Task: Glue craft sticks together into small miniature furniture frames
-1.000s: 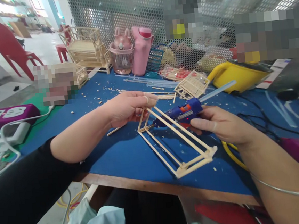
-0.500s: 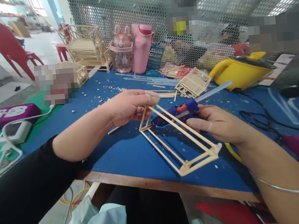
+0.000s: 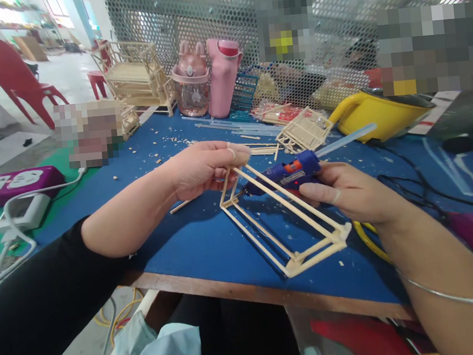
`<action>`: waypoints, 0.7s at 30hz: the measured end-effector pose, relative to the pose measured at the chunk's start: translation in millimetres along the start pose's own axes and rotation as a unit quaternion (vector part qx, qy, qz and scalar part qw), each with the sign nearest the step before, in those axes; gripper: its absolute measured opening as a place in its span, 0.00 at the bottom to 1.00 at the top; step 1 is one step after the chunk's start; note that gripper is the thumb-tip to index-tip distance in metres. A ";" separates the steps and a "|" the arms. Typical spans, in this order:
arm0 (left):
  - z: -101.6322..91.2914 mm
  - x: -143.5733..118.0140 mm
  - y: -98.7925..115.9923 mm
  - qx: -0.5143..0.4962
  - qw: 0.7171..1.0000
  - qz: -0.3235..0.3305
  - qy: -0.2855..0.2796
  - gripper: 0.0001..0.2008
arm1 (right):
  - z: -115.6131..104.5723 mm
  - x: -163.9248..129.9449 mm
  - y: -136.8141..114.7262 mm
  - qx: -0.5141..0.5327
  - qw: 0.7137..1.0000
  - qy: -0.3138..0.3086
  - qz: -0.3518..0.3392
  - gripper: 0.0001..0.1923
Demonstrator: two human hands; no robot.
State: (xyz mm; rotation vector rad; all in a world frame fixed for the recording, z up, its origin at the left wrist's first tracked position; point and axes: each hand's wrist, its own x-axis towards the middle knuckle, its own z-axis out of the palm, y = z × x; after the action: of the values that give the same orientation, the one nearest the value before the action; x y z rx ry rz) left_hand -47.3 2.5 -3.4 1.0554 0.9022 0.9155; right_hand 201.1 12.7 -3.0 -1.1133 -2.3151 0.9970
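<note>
My left hand (image 3: 213,166) is closed on the upper far corner of a wooden stick frame (image 3: 295,208), a long open box shape of thin pale rods. The frame's near end slants down to the right over the blue tabletop. In my right hand (image 3: 341,193) is a blue glue gun (image 3: 298,172), gripped around its handle, with a clear glue stick (image 3: 347,139) poking out of its back. The gun's nozzle points left, close to the frame's far lower corner; whether it touches the wood I cannot tell. A small red light glows on the gun's side.
Behind the hands are loose sticks (image 3: 261,149), a small slatted wooden panel (image 3: 304,130), a pink bottle (image 3: 223,79), a clear bunny-eared bottle (image 3: 192,90) and a yellow pot (image 3: 384,112). A stick-built shelf (image 3: 134,76) stands at back left. Black cable (image 3: 407,190) lies at right.
My right hand has drawn the glue gun slightly back to the right, so its nozzle has shifted a little from the frame's corner. The left hand and the frame have barely moved.
</note>
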 end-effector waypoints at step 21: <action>-3.9 -11.8 7.2 0.146 0.905 0.373 0.141 0.11 | -27.8 -15.7 -9.0 0.214 0.967 0.137 -0.029 0.15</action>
State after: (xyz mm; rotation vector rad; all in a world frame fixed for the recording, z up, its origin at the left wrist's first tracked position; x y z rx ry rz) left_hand -56.2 -5.6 4.4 1.6061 0.8936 1.6385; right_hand 222.6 8.5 21.7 -0.9306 -1.7915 1.1671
